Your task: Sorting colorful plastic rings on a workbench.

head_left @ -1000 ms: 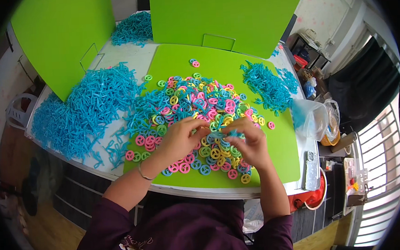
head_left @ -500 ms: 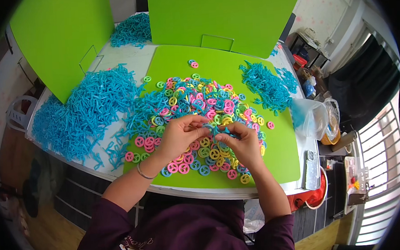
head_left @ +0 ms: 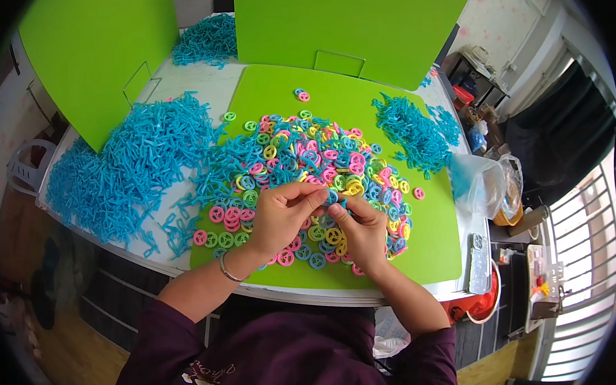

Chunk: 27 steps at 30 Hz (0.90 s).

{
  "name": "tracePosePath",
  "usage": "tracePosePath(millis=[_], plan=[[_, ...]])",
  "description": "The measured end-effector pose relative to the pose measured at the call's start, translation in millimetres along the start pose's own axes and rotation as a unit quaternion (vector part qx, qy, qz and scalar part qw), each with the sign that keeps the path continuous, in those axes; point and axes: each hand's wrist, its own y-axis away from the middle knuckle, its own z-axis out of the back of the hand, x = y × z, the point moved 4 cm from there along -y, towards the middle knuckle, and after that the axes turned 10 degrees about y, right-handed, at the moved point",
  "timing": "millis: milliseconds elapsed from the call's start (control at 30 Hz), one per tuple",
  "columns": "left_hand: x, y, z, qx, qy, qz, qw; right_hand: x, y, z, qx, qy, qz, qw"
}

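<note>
Over a heap of small spoked plastic wheels (head_left: pixel 335 236) in pink, yellow, green and blue, my two hands meet. My left hand (head_left: pixel 286 213) pinches a blue plastic wheel (head_left: pixel 332 197) between thumb and fingers. Closed against the other side of it is my right hand (head_left: pixel 363 233), with a bit of blue plastic showing by its thumb; whether that is a separate part is hidden by the fingers. Thin forked blue plastic pieces (head_left: pixel 235 158) lie at the heap's left side, and a larger pile of them (head_left: pixel 159 141) covers the table to the left.
Under the wheels lies a green board (head_left: pixel 430 256). Two green panels (head_left: pixel 355 23) stand upright behind and at the left. More blue pieces (head_left: pixel 416 132) are piled at the right, near a clear plastic bag (head_left: pixel 476 184). A phone (head_left: pixel 478 264) rests by the right table edge.
My hands have drawn closer together, and the right hand has shifted left. The blue wheel now shows between my fingers. The whole view has shifted slightly.
</note>
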Motion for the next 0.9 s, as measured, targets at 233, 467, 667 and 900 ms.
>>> tracePosePath(millis=[233,467,667,900], plan=[[-1,-1,1,0.006,0.039,-0.023,0.999,36,0,2,-0.047,0.281,0.192,0.939],[4,-1,5,0.006,-0.033,-0.053,0.998,46,0,5,-0.04,0.305,0.175,0.935],[-10,-7,-8,0.067,0.114,0.008,0.991,52,-5,15,-0.057,0.382,0.298,0.873],[-22,-27,45,-0.045,-0.229,-0.099,0.967,93,26,54,0.034,0.381,0.226,0.896]])
